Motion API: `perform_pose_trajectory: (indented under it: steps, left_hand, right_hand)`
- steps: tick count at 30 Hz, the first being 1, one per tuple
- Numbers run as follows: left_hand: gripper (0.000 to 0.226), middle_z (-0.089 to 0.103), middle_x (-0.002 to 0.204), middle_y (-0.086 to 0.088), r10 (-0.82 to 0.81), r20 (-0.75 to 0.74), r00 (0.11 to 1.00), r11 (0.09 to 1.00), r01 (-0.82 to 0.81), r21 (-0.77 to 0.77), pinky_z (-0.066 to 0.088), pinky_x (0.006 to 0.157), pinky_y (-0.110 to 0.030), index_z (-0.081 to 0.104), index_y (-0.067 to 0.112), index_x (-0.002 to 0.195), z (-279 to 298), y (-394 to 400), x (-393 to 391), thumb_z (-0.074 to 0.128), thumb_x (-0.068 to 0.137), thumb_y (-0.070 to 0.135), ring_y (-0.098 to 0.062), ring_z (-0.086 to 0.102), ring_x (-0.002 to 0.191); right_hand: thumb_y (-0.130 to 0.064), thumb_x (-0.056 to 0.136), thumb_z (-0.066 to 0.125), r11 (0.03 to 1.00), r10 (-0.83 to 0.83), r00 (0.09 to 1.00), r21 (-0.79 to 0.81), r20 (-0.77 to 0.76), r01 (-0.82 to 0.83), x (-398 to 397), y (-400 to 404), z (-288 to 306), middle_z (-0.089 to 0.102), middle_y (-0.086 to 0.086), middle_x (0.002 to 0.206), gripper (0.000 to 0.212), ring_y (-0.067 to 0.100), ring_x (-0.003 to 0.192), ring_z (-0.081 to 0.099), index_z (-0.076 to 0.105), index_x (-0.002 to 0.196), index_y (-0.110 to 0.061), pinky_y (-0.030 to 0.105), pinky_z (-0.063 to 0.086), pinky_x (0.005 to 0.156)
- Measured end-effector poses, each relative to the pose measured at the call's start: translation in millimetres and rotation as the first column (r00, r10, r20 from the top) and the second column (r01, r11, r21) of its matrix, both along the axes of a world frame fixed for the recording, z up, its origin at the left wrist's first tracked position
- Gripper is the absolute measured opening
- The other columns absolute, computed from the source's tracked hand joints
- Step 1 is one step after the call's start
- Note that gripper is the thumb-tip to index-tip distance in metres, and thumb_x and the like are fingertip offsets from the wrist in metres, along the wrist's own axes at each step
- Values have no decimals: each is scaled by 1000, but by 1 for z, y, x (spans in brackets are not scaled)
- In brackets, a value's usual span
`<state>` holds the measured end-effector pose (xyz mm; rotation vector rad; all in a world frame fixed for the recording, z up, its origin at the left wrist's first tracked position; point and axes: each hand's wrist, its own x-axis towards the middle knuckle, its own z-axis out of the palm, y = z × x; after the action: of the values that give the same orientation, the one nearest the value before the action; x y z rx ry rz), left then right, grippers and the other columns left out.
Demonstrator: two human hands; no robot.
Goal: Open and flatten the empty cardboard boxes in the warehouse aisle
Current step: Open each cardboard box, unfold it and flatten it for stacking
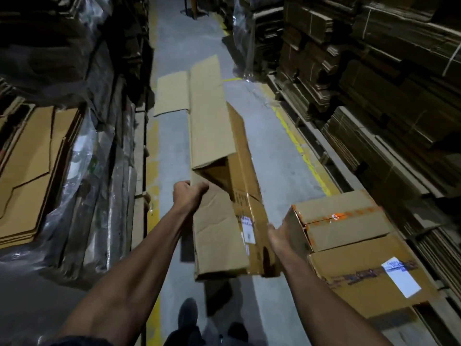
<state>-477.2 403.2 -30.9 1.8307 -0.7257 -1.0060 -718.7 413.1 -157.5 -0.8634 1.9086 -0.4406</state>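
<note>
Boxes: one opened (224,196), gripped by left hand (187,196); right hand (278,234) spread; two sealed (344,221).

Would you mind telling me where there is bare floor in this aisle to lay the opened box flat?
Bare concrete runs between the held box and the right yellow line, and further up beyond the flattened cardboard. It is crowded by the stacked boxes near the right hand and along the shelves.

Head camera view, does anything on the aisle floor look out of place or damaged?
A flattened cardboard sheet lies loose on the aisle floor, askew over the yellow floor line. The opened box in the left hand is creased.
</note>
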Motion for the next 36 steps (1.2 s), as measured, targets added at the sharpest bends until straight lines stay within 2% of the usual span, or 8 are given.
perform_pose_trajectory:
  steps: [2, 4, 10, 13, 19, 25, 32, 36]
  left_hand:
    - [40, 56, 50, 0, 48, -82, 996, 999, -47, 3, 40, 47, -26, 55, -3, 64, 3, -14, 6, 81, 64, 28, -19, 57, 51]
    - [42, 44, 38, 8, 95, -143, 985, 995, -95, 7, 31, 39, -17, 41, 9, 62, 5, -31, 14, 78, 80, 15, -10, 46, 37]
    - [44, 68, 99, -17, 170, -307, 936, 985, -148, 93, 59, 82, -52, 62, -6, 96, -8, -85, 65, 86, 69, 20, -35, 69, 89]
    - [38, 70, 101, -21, 166, -377, 911, 983, -123, 135, 58, 85, -53, 61, -8, 106, 4, -99, 78, 80, 79, 11, -35, 71, 87]
    - [31, 70, 106, -21, 138, -453, 881, 979, -52, 198, 57, 85, -54, 58, -3, 112, 4, -123, 107, 71, 86, 8, -36, 70, 93]
    - [37, 71, 111, -16, 81, -488, 869, 963, 59, 264, 58, 63, -42, 59, 10, 122, -6, -122, 113, 67, 91, 27, -34, 70, 96]
    - [32, 44, 32, 4, 14, -529, 849, 951, 152, 269, 29, 29, -13, 50, 11, 73, 13, -83, 95, 55, 101, 27, -6, 39, 22]
    - [14, 59, 61, -3, 6, -493, 870, 969, 117, 218, 45, 43, -18, 59, 9, 89, 26, -57, 85, 65, 94, 20, -11, 56, 54]
  right_hand:
    - [-61, 62, 67, 980, -177, 983, 106, 51, 171, -4, 4, -31, 57, 15, 132, 95, 39, 116, 57, 45, 142, -14, 54, 49, 99]
    - [-55, 63, 77, 911, -408, 899, 140, 159, 389, 8, 13, -11, 54, 16, 131, 95, 39, 116, 55, 44, 139, -9, 49, 47, 101]
    - [-18, 81, 81, 596, -658, 223, 316, 720, 739, 60, -7, 74, 74, 19, 102, 50, 31, 82, 75, 59, 124, -6, 42, 63, 62]
    - [-16, 88, 75, 569, -640, 82, 399, 764, 719, 83, -24, 103, 75, 18, 82, 25, 31, 66, 74, 64, 109, -8, 45, 61, 53]
    - [1, 89, 66, 614, -592, 87, 378, 801, 693, 114, -41, 118, 74, 22, 83, 20, 33, 65, 74, 64, 109, 0, 55, 58, 64]
    - [4, 89, 63, 563, -640, 96, 379, 763, 735, 120, -47, 116, 72, 22, 69, 10, 33, 56, 72, 63, 99, 2, 49, 60, 58]
    - [7, 91, 55, 505, -661, 59, 386, 748, 772, 111, -44, 102, 69, 21, 80, 12, 31, 48, 69, 59, 102, 2, 32, 53, 39]
    - [5, 91, 52, 523, -669, 112, 359, 735, 773, 101, -48, 86, 68, 22, 96, 30, 37, 71, 72, 57, 121, 3, 41, 62, 61]
